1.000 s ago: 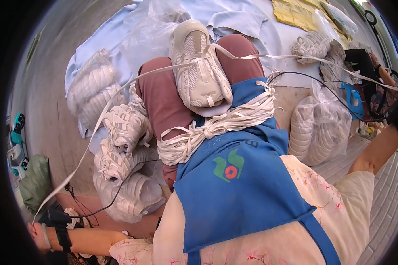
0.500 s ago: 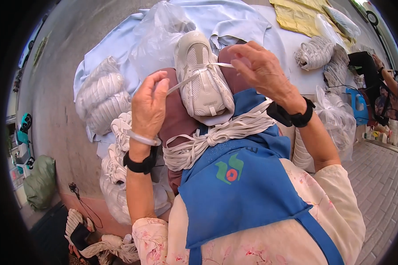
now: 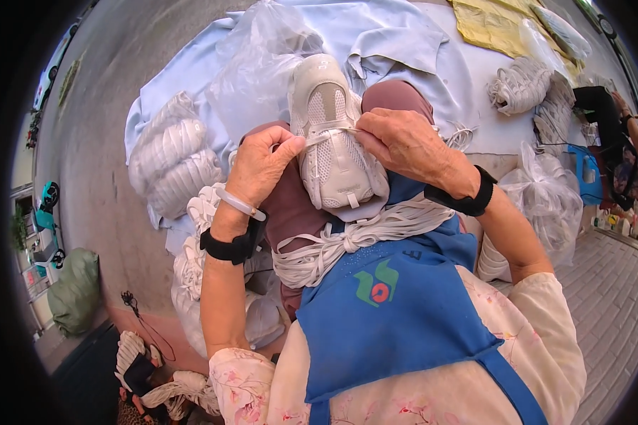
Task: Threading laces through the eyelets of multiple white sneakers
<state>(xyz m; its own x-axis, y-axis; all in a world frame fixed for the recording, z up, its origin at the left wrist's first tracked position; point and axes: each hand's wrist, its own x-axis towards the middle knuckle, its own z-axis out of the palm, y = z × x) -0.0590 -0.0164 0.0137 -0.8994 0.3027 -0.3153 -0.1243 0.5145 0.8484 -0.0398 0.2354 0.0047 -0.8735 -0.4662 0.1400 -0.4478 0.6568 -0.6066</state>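
From my end, head view: off-white mesh sneaker sits between the knees of mauve trousers, toe pointing away from the wearer, tab end nearest the blue apron. Long axis runs roughly away from the body, far end leaning a bit left. Flat pale shoelace goes crosswise over it at the mesh part.

Grip: left hand pinches the lace between thumb and finger at the sneaker's left edge. Right hand has fingers closed on the lace at the right edge; exact fingertip contact is partly hidden. Key relation as I read it: shoe centred between the two grips, lace square-ish to its long axis. I can't call either hand clearly nearer.

Around it: tied bundle of spare laces across the lap, just below the tab end. Bagged shoes left of the left hand, clear plastic bag right of the right forearm, pale blue cloth beyond the knees. Co-worker's dark-trousered leg, far right.
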